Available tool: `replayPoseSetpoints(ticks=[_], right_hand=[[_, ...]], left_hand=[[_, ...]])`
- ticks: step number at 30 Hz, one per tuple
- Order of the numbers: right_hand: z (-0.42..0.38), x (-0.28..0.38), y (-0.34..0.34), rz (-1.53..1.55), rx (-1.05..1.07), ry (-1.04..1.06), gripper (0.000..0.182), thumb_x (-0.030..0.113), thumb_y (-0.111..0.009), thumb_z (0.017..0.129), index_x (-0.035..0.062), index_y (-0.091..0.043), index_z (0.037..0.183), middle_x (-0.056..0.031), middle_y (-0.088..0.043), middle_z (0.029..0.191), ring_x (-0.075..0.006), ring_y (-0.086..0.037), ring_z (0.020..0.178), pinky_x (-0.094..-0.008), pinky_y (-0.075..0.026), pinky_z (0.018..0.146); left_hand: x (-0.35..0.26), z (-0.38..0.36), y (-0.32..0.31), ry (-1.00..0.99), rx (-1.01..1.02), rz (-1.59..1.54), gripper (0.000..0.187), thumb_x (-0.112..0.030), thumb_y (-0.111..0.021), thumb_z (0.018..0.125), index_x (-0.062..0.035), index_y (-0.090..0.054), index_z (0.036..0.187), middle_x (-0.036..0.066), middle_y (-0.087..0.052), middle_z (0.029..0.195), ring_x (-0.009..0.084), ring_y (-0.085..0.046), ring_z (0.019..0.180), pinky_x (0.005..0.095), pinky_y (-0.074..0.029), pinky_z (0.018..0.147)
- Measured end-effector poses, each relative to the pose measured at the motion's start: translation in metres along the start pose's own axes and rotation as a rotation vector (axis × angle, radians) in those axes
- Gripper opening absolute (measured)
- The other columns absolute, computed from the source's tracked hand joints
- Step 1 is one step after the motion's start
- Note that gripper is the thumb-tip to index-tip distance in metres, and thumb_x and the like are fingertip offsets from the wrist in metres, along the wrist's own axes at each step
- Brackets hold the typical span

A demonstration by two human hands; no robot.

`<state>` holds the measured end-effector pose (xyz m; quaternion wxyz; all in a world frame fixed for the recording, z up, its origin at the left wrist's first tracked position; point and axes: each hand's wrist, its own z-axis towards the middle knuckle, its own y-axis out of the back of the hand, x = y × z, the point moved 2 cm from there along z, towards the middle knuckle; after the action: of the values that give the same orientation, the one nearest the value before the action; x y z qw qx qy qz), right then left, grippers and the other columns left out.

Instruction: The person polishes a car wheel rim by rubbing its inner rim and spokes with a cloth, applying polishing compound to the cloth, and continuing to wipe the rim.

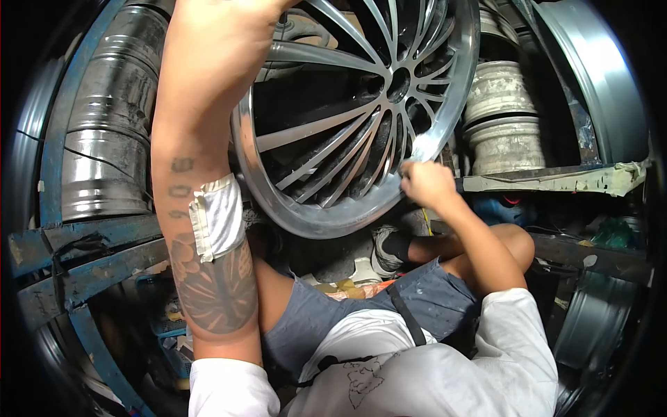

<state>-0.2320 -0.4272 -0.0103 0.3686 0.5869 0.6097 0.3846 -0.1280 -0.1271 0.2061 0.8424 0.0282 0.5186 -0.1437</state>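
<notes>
A large multi-spoke alloy wheel is tilted upright in front of me, with a bright outer lip and dark gaps between its spokes. My right hand is closed at the lower right part of the lip. A small dark bit shows at its fingertips, but I cannot make out what it is. My left hand reaches up along the wheel's left side, cut off by the top edge, so its fingers are hidden. A white cloth pad is taped to my left forearm.
Stacked wheel barrels stand on the left and on the right. Blue metal frame bars run along the left. A shelf edge with peeling tape lies right of the wheel. Another large rim stands at upper right.
</notes>
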Motion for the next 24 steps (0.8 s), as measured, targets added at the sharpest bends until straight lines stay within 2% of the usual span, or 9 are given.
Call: replayPoseSetpoints(ticks=[3,9,11,14,15,17,19,20,24], right_hand=[[0.016,-0.020,0.001,0.060,-0.114,-0.064,0.025,0.028,-0.067,0.086,0.0102,-0.074,0.103,-0.0227,-0.075,0.095,-0.0401,-0.074,0.090,-0.0526,-0.058,0.083],[0.022,-0.027,0.008,0.043,-0.116,-0.086,0.027,0.030,-0.067,0.086,0.0124,-0.075,0.105,-0.0214,-0.075,0.092,-0.0402,-0.074,0.089,-0.0529,-0.058,0.082],[0.015,-0.017,-0.001,-0.044,-0.031,-0.050,0.030,0.030,-0.067,0.086,0.0152,-0.076,0.110,-0.0208,-0.075,0.093,-0.0395,-0.074,0.089,-0.0526,-0.058,0.082],[0.010,-0.022,0.007,0.097,-0.044,-0.019,0.033,0.031,-0.067,0.085,0.0180,-0.076,0.114,-0.0217,-0.075,0.097,-0.0391,-0.074,0.092,-0.0516,-0.058,0.084],[0.013,-0.029,0.009,0.100,-0.063,-0.049,0.032,0.031,-0.066,0.085,0.0172,-0.077,0.112,-0.0218,-0.075,0.097,-0.0386,-0.074,0.092,-0.0516,-0.058,0.084],[0.026,-0.034,0.004,-0.040,-0.048,-0.061,0.027,0.029,-0.063,0.084,0.0156,-0.078,0.103,-0.0198,-0.075,0.094,-0.0368,-0.074,0.092,-0.0514,-0.059,0.082],[0.019,-0.034,-0.008,-0.024,-0.066,0.028,0.022,0.028,-0.062,0.085,0.0134,-0.074,0.097,-0.0188,-0.075,0.086,-0.0395,-0.074,0.082,-0.0539,-0.059,0.075],[0.007,-0.029,0.003,-0.018,-0.083,0.065,0.023,0.022,-0.061,0.085,0.0121,-0.073,0.102,-0.0177,-0.075,0.085,-0.0378,-0.075,0.080,-0.0522,-0.059,0.072],[-0.003,-0.050,0.002,0.047,-0.043,0.161,0.030,0.025,-0.060,0.088,0.0181,-0.068,0.116,-0.0198,-0.074,0.085,-0.0406,-0.073,0.079,-0.0544,-0.057,0.071]], left_hand=[[0.004,0.003,-0.002,-0.062,0.024,-0.033,0.051,-0.006,-0.073,0.092,0.0069,-0.059,0.139,0.011,-0.070,0.124,0.0125,-0.064,0.108,0.0255,-0.050,0.096],[0.005,0.009,-0.019,-0.055,0.006,-0.067,0.052,-0.001,-0.069,0.090,0.0085,-0.057,0.140,0.013,-0.068,0.130,0.0157,-0.063,0.116,0.0267,-0.048,0.102],[0.006,0.014,-0.013,-0.045,0.012,-0.018,0.055,-0.001,-0.068,0.089,0.0092,-0.056,0.141,0.013,-0.067,0.132,0.0167,-0.062,0.118,0.0279,-0.046,0.105],[0.012,0.018,-0.002,0.005,-0.009,0.062,0.051,-0.005,-0.070,0.090,0.0062,-0.060,0.138,0.011,-0.069,0.128,0.0159,-0.063,0.117,0.0276,-0.045,0.105],[0.024,0.022,0.003,0.011,-0.080,0.159,0.046,-0.009,-0.071,0.091,0.0031,-0.065,0.134,0.009,-0.072,0.121,0.0147,-0.065,0.112,0.0266,-0.045,0.102],[0.014,0.021,-0.004,0.007,-0.076,0.242,0.051,-0.004,-0.063,0.088,0.0061,-0.061,0.138,0.012,-0.068,0.130,0.0184,-0.061,0.122,0.0295,-0.041,0.110],[0.018,0.024,-0.001,-0.039,-0.032,0.194,0.055,-0.002,-0.059,0.085,0.0069,-0.059,0.139,0.013,-0.065,0.137,0.0205,-0.058,0.130,0.0320,-0.037,0.115],[0.013,0.024,-0.006,-0.014,-0.038,0.137,0.057,-0.002,-0.057,0.083,0.0070,-0.058,0.140,0.014,-0.063,0.139,0.0213,-0.057,0.132,0.0331,-0.036,0.117],[0.013,0.021,-0.003,0.036,-0.067,0.143,0.060,-0.003,-0.059,0.084,0.0062,-0.056,0.143,0.015,-0.062,0.140,0.0216,-0.058,0.131,0.0331,-0.037,0.116]])
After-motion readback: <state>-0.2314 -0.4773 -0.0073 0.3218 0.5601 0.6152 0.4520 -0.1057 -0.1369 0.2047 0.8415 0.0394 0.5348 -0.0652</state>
